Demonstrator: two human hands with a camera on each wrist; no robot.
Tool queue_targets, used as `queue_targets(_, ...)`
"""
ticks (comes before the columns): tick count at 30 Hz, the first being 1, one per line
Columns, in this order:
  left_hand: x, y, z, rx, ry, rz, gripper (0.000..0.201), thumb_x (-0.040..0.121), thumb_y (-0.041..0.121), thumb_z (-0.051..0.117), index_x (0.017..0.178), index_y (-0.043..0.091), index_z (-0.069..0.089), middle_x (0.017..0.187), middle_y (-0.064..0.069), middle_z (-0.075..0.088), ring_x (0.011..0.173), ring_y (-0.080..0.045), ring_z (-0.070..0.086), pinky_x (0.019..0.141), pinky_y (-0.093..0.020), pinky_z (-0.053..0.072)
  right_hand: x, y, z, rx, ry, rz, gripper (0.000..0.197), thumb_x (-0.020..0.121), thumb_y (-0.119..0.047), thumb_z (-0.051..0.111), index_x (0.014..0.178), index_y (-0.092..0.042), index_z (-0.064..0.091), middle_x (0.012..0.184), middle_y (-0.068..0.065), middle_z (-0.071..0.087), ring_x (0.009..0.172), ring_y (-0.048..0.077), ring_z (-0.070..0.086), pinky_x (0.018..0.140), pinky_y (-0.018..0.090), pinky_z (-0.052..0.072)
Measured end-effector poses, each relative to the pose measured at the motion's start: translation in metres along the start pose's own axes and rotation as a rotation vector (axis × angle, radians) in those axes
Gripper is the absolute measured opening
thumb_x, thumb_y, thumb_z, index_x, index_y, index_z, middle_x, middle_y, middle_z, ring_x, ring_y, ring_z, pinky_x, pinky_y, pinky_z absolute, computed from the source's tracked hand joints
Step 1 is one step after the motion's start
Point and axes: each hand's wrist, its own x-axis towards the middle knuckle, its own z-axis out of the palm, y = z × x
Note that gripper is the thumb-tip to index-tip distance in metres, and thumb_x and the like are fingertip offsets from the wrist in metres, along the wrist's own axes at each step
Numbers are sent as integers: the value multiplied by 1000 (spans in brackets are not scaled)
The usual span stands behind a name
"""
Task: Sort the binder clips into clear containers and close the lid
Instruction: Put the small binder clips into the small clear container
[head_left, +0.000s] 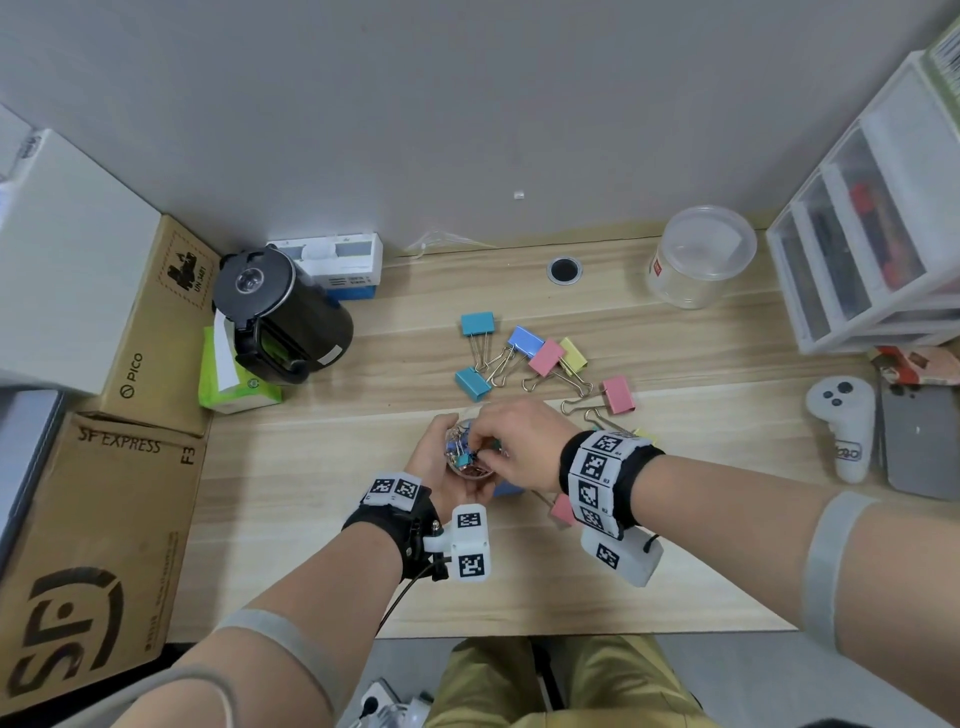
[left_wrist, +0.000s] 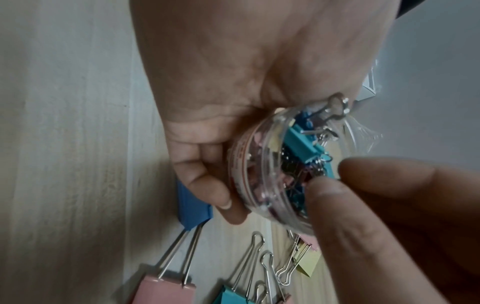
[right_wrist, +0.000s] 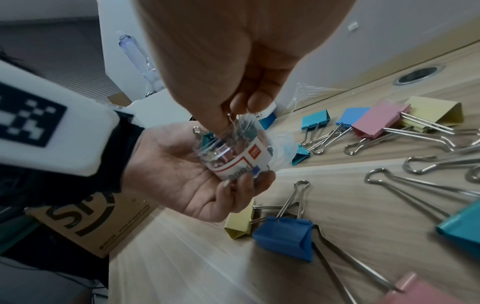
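Above the near edge of the desk, the left hand cups a small clear jar, fingers curled round its labelled wall, mouth tipped toward the right hand. That hand's fingertips are pinched at the jar's mouth on what looks like a small clip; exactly what they hold I cannot tell from the wrist views. The jar is already crowded with small clips (teal, pink, wire loops poking past the rim), so the step in hand reads as tucking one more in.

To do it well, I would keep the jar steady and nearly upright, feed the clip body first, and press the stray wire handles below the rim, since anything standing proud will foul the lid later.

Large clips still lie scattered on the desk beyond the hands, with a few more beside and under the wrists. These likely belong in the big tub, which stands well apart at the back right with its lid on. No lid for the small jar is clearly visible.
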Motion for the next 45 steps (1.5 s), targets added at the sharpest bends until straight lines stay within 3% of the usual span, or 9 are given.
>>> queue_targets(10,2,3,-6,75,-59,-33,58,85,63,60,75,7,76,75,-10,67,63,-23,62,62,-32,48,-7,13,3,100,50,40,19,75,-9,61,90,-18,68,86,-9,58,74,4,42,67,29,45)
queue_targets(16,4,-1,-2,129,-67,-18,58,84,68,60,76,12,73,69,-7,65,66,-22,60,64,-31,47,-6,6,4,62,-61,96,14,80,-24,61,88,-24,72,89,-8,68,79,15,60,72,35,51)
queue_targets(21,5,-2,1,171,-77,-42,55,85,65,62,82,11,71,72,-9,63,62,-23,62,62,-31,47,-10,10,10,105,63,81,9,80,-25,60,88,-22,63,87,-10,60,79,16,58,69,38,51)
queue_targets(26,7,0,-4,190,-97,-67,62,80,66,64,95,7,68,82,-13,64,61,-24,61,56,-30,47,-5,29,3,144,231,432,21,96,-34,47,108,-19,56,98,-5,55,82,17,56,75,34,46)
queue_targets(30,1,5,3,209,-163,-64,58,75,64,65,89,8,72,85,-14,68,61,-25,60,58,-30,44,2,39,2,742,-36,835,33,103,-44,39,109,-18,57,94,4,63,82,22,64,68,33,51)
queue_targets(33,-1,7,7,254,-201,-109,63,74,68,63,85,7,75,85,-15,69,62,-25,60,58,-30,45,2,36,-4,1107,-72,926,26,103,-31,46,107,-8,59,86,9,62,66,20,60,60,31,53)
queue_targets(38,1,8,9,288,-197,-133,72,80,74,55,80,6,79,83,-16,70,60,-25,61,56,-29,47,4,37,-10,1209,-165,931,13,103,-23,47,101,-10,50,87,12,60,73,24,60,69,42,56)
queue_targets(42,0,9,14,307,-216,-130,79,73,78,55,89,4,76,85,-17,69,59,-24,62,54,-28,48,1,43,-18,1236,-253,894,16,103,-28,51,100,-12,48,90,14,63,78,24,60,89,48,53)
queue_targets(45,0,13,19,293,-223,-102,81,80,81,50,92,5,75,87,-16,69,60,-24,62,52,-27,49,2,41,-27,1200,-262,872,20,103,-28,51,89,-14,58,74,6,65,67,17,58,77,36,53)
